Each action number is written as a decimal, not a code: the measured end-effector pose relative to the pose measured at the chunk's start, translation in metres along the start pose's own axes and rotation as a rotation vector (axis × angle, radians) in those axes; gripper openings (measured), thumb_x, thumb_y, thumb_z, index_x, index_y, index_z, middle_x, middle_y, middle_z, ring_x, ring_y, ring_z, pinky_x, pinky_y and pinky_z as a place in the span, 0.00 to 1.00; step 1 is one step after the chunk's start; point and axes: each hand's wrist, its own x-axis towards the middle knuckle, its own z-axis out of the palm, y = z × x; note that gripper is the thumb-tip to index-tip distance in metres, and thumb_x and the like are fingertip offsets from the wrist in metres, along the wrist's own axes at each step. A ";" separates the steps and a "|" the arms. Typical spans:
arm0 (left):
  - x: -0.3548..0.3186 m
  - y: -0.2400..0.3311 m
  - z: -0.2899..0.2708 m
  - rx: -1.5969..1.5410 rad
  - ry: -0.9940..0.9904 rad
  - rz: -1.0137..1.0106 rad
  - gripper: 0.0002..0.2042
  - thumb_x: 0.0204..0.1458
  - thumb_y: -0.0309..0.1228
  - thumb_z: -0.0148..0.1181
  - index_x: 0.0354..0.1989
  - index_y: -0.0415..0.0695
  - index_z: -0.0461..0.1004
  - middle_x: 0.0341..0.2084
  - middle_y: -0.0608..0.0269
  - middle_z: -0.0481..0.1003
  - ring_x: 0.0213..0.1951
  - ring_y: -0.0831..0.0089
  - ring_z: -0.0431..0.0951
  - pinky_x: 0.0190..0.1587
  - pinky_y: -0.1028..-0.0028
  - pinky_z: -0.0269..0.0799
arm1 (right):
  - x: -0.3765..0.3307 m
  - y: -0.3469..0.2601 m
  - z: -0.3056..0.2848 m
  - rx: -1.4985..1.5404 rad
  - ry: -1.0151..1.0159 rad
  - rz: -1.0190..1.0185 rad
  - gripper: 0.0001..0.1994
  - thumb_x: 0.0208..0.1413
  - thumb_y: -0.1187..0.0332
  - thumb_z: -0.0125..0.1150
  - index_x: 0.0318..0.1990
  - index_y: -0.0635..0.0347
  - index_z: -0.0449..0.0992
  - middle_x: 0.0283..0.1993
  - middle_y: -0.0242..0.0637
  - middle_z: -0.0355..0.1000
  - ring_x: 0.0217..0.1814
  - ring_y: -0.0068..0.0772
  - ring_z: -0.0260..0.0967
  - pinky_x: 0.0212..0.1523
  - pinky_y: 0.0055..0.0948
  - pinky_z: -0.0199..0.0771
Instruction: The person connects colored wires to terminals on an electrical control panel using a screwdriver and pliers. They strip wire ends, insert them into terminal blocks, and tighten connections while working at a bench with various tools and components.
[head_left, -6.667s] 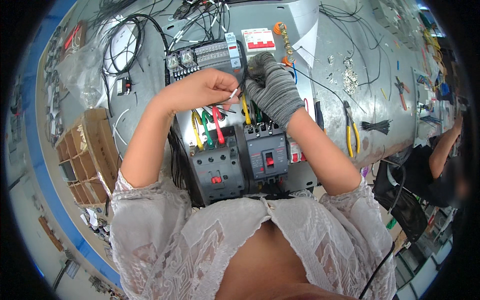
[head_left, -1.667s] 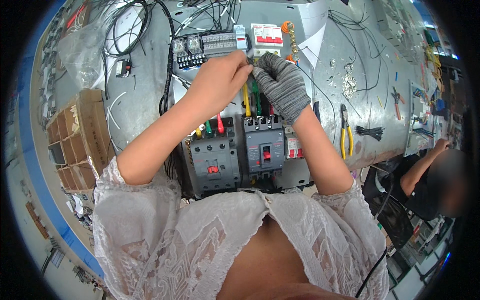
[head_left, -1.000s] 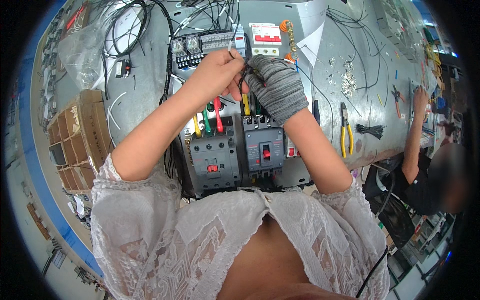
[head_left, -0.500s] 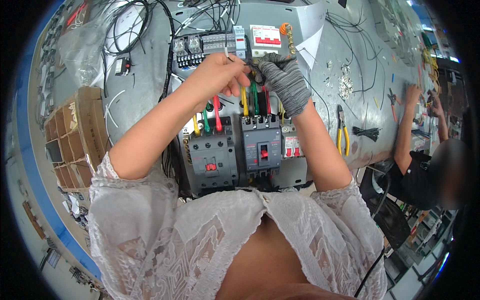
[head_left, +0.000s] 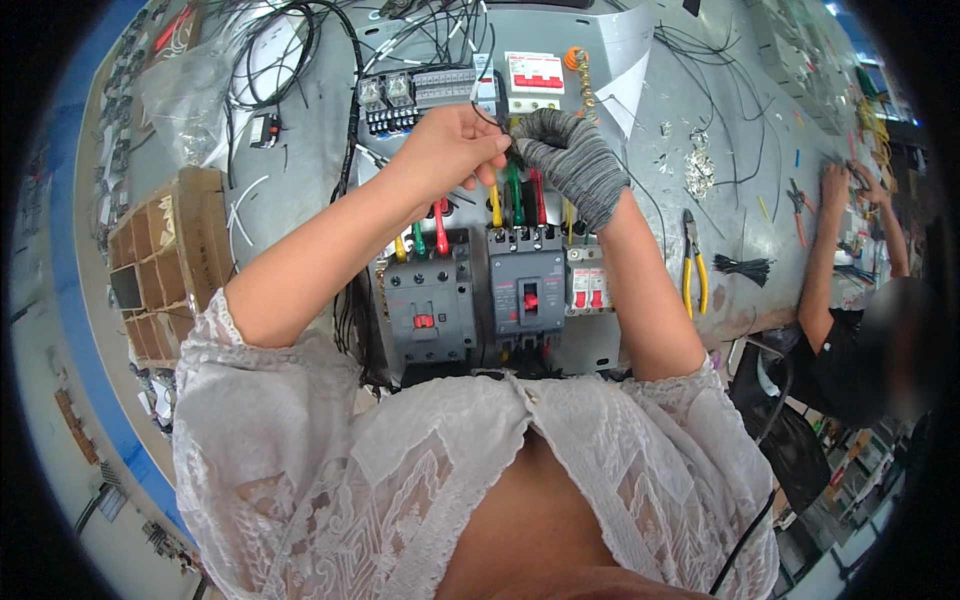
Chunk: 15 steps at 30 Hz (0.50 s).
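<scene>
Item: thin black wire point(head_left: 497, 120). It runs down from the tangle of cables at the far edge of the panel and ends between your two hands, just above the row of coloured conductors.

Your left hand point(head_left: 455, 145), bare: fingers bunched together, thumb and fingertips pinched on the black wire's lower end. It sits above the left breaker, touching your other hand at the fingertips.

Your right hand point(head_left: 572, 160), in a grey knit glove: fingers curled together and closed toward the same wire end; whether they actually clamp it you cannot tell, since the glove hides the contact.

Directly below the hands: yellow, green and red conductors point(head_left: 516, 195) standing upright into the top terminals of the middle breaker point(head_left: 527, 290), dark grey with a red toggle. To its left, a second dark grey breaker point(head_left: 428, 310) with its own red, green and yellow leads. To its right, a small white breaker pair point(head_left: 586, 285) with red levers.

Beyond the hands: a terminal block strip point(head_left: 420, 95) and a white breaker with a red bar point(head_left: 533, 75), both mounted on the grey metal panel point(head_left: 300, 190).

Right of the panel: yellow-handled pliers point(head_left: 693, 265) lying flat, a bundle of black cable ties point(head_left: 742, 268) just beside them, and a scatter of small metal offcuts point(head_left: 697, 175).

Left of the panel: a compartmented cardboard box point(head_left: 160, 265).

Far right: another person's arm point(head_left: 825, 250), reaching across the bench, well apart from your hands.
</scene>
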 end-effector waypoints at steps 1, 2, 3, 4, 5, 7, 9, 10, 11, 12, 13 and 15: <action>0.001 0.000 0.002 0.025 0.012 0.012 0.06 0.56 0.30 0.57 0.37 0.40 0.70 0.26 0.67 0.75 0.22 0.84 0.71 0.21 0.83 0.64 | -0.004 -0.006 -0.002 -0.036 -0.018 0.070 0.10 0.53 0.69 0.63 0.40 0.66 0.77 0.31 0.34 0.76 0.31 0.20 0.70 0.34 0.23 0.72; 0.001 0.000 0.003 0.053 0.020 0.027 0.06 0.56 0.30 0.57 0.36 0.41 0.70 0.26 0.68 0.75 0.22 0.84 0.71 0.21 0.83 0.64 | -0.005 -0.007 -0.002 -0.065 -0.008 0.065 0.10 0.53 0.69 0.62 0.39 0.66 0.77 0.31 0.34 0.76 0.30 0.21 0.70 0.33 0.23 0.72; 0.001 0.000 0.004 0.092 0.021 0.071 0.06 0.56 0.29 0.58 0.35 0.41 0.69 0.26 0.69 0.74 0.24 0.84 0.73 0.21 0.83 0.63 | -0.005 -0.006 -0.002 -0.093 0.003 0.059 0.11 0.53 0.68 0.62 0.39 0.66 0.77 0.30 0.34 0.76 0.30 0.21 0.70 0.33 0.24 0.72; 0.002 -0.002 0.006 0.113 0.054 0.078 0.06 0.56 0.29 0.58 0.35 0.41 0.69 0.26 0.68 0.74 0.25 0.83 0.73 0.21 0.82 0.64 | -0.004 -0.005 -0.002 -0.121 0.014 0.055 0.11 0.53 0.67 0.62 0.38 0.66 0.78 0.30 0.34 0.76 0.30 0.21 0.70 0.33 0.24 0.72; 0.002 -0.004 0.009 0.135 0.087 0.086 0.06 0.55 0.30 0.58 0.35 0.41 0.69 0.26 0.68 0.75 0.26 0.83 0.74 0.22 0.82 0.64 | -0.003 -0.002 -0.002 -0.117 0.009 -0.004 0.12 0.53 0.65 0.61 0.38 0.66 0.78 0.29 0.35 0.76 0.29 0.22 0.71 0.33 0.25 0.72; 0.001 -0.002 0.011 0.158 0.141 0.085 0.07 0.55 0.30 0.59 0.35 0.41 0.70 0.26 0.68 0.75 0.27 0.82 0.75 0.23 0.81 0.65 | -0.001 -0.002 -0.007 -0.181 -0.047 0.022 0.14 0.55 0.66 0.60 0.43 0.67 0.77 0.33 0.36 0.77 0.34 0.22 0.71 0.38 0.25 0.73; -0.003 0.001 0.013 0.162 0.176 0.066 0.07 0.54 0.31 0.61 0.35 0.42 0.70 0.27 0.67 0.76 0.29 0.81 0.76 0.25 0.79 0.66 | 0.002 0.000 -0.009 -0.170 -0.083 0.036 0.14 0.56 0.66 0.61 0.44 0.68 0.77 0.37 0.36 0.77 0.37 0.22 0.71 0.41 0.24 0.73; -0.004 0.002 0.013 0.161 0.194 0.063 0.08 0.53 0.31 0.62 0.34 0.43 0.70 0.27 0.68 0.76 0.29 0.81 0.76 0.27 0.79 0.66 | 0.002 0.002 -0.008 -0.153 -0.076 -0.005 0.13 0.55 0.66 0.61 0.43 0.67 0.77 0.34 0.36 0.77 0.34 0.22 0.71 0.38 0.25 0.73; -0.003 0.002 0.015 0.157 0.211 0.063 0.08 0.52 0.31 0.62 0.34 0.43 0.70 0.27 0.68 0.77 0.30 0.81 0.77 0.28 0.79 0.66 | 0.002 0.003 -0.009 -0.140 -0.067 -0.047 0.13 0.54 0.66 0.61 0.42 0.66 0.78 0.32 0.36 0.77 0.32 0.23 0.71 0.36 0.25 0.73; -0.003 0.001 0.016 0.154 0.228 0.063 0.08 0.52 0.31 0.63 0.33 0.44 0.70 0.27 0.68 0.77 0.30 0.80 0.77 0.30 0.78 0.66 | 0.002 0.005 -0.009 -0.126 -0.058 -0.088 0.12 0.53 0.66 0.61 0.41 0.65 0.78 0.29 0.36 0.77 0.30 0.23 0.72 0.34 0.25 0.73; -0.005 0.002 0.016 0.098 0.256 0.045 0.08 0.51 0.32 0.64 0.32 0.46 0.70 0.27 0.70 0.77 0.32 0.80 0.78 0.32 0.78 0.65 | 0.004 0.010 -0.008 -0.074 -0.062 -0.135 0.11 0.52 0.67 0.63 0.38 0.65 0.78 0.29 0.36 0.77 0.29 0.24 0.71 0.33 0.26 0.73; -0.003 -0.001 0.015 0.070 0.257 0.044 0.08 0.51 0.32 0.65 0.32 0.47 0.70 0.28 0.71 0.77 0.32 0.80 0.78 0.32 0.78 0.65 | 0.008 0.014 -0.005 -0.139 -0.045 -0.201 0.10 0.50 0.67 0.64 0.37 0.64 0.77 0.29 0.36 0.76 0.29 0.25 0.72 0.33 0.27 0.73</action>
